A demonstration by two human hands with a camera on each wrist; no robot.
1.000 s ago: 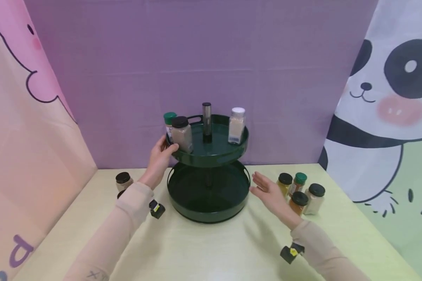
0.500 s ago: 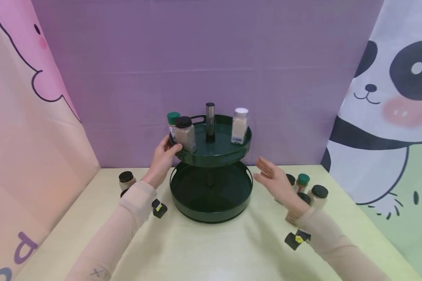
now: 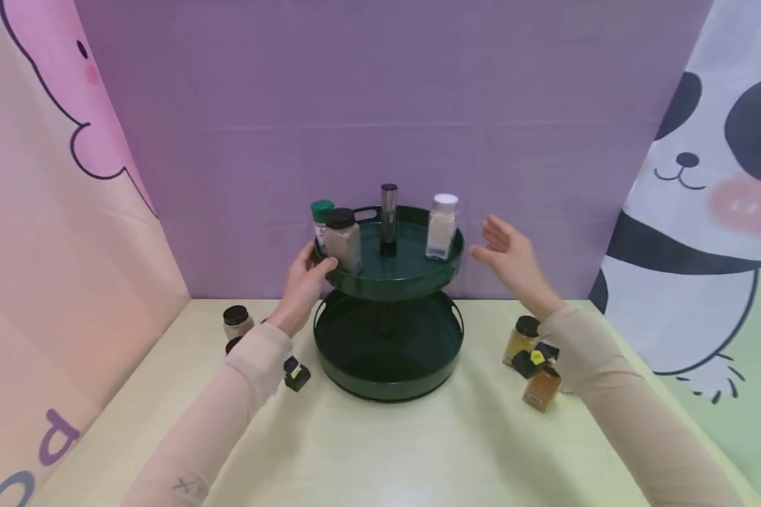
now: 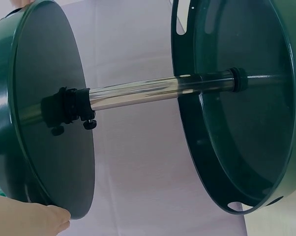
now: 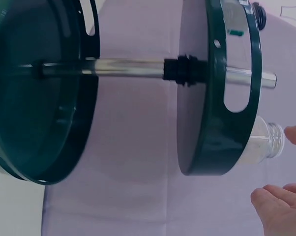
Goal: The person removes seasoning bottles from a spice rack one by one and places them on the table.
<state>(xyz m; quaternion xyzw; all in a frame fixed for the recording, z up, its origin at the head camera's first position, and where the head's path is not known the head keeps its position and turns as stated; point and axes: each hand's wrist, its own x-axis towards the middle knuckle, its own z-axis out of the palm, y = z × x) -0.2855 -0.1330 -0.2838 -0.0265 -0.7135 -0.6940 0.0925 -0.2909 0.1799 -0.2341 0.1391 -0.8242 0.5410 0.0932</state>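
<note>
A dark green two-tier turntable organizer [image 3: 390, 289] stands on the table, its round trays joined by a metal post [image 4: 138, 93]. At the upper tray's left side, my left hand [image 3: 301, 292] grips the rim, thumb in front. Just above that thumb stands a jar of pale powder with a black lid [image 3: 344, 246], and behind it a green-capped jar [image 3: 322, 211]. A white-lidded jar [image 3: 442, 229] of pale contents stands on the tray's right. Apart from it, my right hand [image 3: 516, 264] is raised with thumb and fingers spread, holding nothing.
On the table's right, a yellow jar [image 3: 518, 341] and an orange jar [image 3: 542, 389] stand partly behind my right wrist camera [image 3: 533, 359]. Black-lidded jars [image 3: 237, 322] stand on the left, partly hidden by my sleeve. A purple cloth [image 3: 241, 176] hangs behind.
My right hand has risen from beside the lower tray to the height of the upper tray's white-lidded jar. My left hand keeps its grip on the rim. The head view has shifted slightly.
</note>
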